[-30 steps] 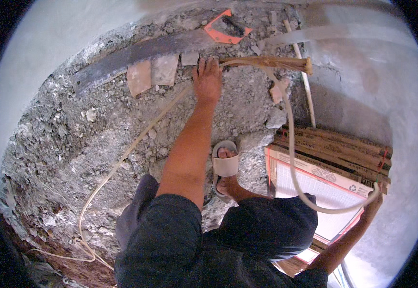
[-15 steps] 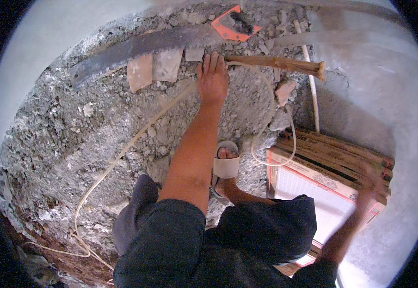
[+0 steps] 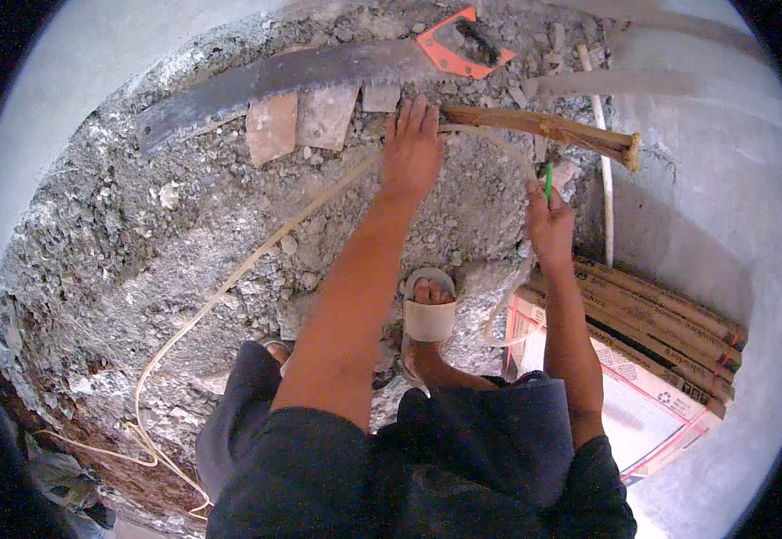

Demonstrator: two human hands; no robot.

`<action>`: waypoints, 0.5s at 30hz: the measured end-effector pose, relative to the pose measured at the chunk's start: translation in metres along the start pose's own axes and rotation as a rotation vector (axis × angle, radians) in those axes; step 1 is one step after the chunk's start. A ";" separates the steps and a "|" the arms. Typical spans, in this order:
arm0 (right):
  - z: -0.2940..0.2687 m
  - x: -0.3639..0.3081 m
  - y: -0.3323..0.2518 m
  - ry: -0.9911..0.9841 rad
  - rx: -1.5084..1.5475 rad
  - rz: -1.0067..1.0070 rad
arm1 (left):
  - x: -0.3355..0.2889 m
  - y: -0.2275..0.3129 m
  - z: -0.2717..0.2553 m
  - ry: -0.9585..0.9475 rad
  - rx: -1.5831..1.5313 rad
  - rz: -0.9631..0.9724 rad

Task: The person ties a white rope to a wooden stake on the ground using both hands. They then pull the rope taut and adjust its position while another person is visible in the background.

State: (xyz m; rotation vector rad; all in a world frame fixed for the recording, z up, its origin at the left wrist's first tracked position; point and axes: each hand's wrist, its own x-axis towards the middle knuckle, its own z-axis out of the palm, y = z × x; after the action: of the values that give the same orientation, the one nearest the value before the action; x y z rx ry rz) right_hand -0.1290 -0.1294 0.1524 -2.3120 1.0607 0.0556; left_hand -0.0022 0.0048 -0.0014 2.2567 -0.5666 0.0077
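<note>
- The left hand (image 3: 413, 148) is lying palm down at twelve o'clock, its fingers stretched out and close together; it is covering a stretch of the hose (image 3: 270, 242) rather than curling round it.
- The right hand (image 3: 550, 225) is showing between two and three o'clock, fingers closed, and is pinching a green stick (image 3: 548, 180) that is pointing up toward twelve.
- The hose is running from under the left hand down toward eight o'clock; its other part is arching past the right hand and hanging in a bend toward four o'clock. It is blurring near the right hand, so whether those fingers are touching it too, I can't tell.
- The wood (image 3: 544, 130) is lying at three o'clock from the left hand, its near end sitting just beside the fingers.
- The saw (image 3: 292, 76) is resting toward eleven o'clock, its orange handle (image 3: 440, 56) pointing to one.
- Three tile pieces (image 3: 326, 117) are lying along the saw's toothed edge, at nine o'clock from the left hand.
- A pale pole (image 3: 607, 211) is leaning at two o'clock, passing behind the wood.
- Boxes (image 3: 661, 334) are standing between three and four o'clock, near the wall (image 3: 715, 198).
- A sandalled foot (image 3: 430, 314) is standing on the rubble (image 3: 175, 260), between the forearms.
</note>
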 end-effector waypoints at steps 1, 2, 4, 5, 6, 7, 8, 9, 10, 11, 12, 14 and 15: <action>0.000 0.001 -0.006 0.024 0.015 0.012 | -0.002 -0.004 -0.006 -0.018 -0.034 0.025; 0.000 0.002 -0.012 0.046 0.040 -0.005 | -0.004 -0.010 -0.013 -0.073 -0.075 0.033; 0.002 0.004 -0.021 0.074 0.118 -0.002 | -0.014 -0.022 -0.028 -0.005 0.028 0.069; 0.003 0.003 -0.025 0.081 0.169 0.020 | -0.018 -0.027 -0.034 -0.001 0.085 0.061; 0.003 0.001 -0.028 0.083 0.218 0.052 | -0.019 -0.030 -0.036 0.010 0.068 0.065; 0.003 -0.001 -0.031 0.087 0.207 0.030 | -0.019 -0.032 -0.038 0.011 0.063 0.051; 0.003 -0.003 -0.033 0.090 0.195 0.015 | -0.020 -0.033 -0.040 0.034 0.057 0.061; 0.003 -0.005 -0.035 0.098 0.168 -0.006 | -0.020 -0.033 -0.041 0.007 0.086 0.056; 0.003 -0.007 -0.037 0.089 0.186 -0.007 | -0.019 -0.033 -0.041 0.004 0.117 0.075; 0.002 -0.009 -0.038 0.086 0.188 -0.011 | -0.017 -0.032 -0.041 -0.004 0.151 0.087; 0.003 -0.010 -0.040 0.082 0.192 -0.015 | -0.015 -0.030 -0.041 0.010 0.162 0.097; 0.003 -0.010 -0.042 0.081 0.202 -0.026 | -0.011 -0.027 -0.040 -0.005 0.185 0.093; 0.004 -0.010 -0.043 0.080 0.207 -0.028 | -0.008 -0.025 -0.038 0.013 0.187 0.116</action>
State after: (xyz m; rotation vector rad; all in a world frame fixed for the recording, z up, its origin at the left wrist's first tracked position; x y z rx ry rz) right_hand -0.1045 -0.0989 0.1734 -2.1565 1.0221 -0.1525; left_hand 0.0069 0.0502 0.0055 2.3995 -0.7144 0.1386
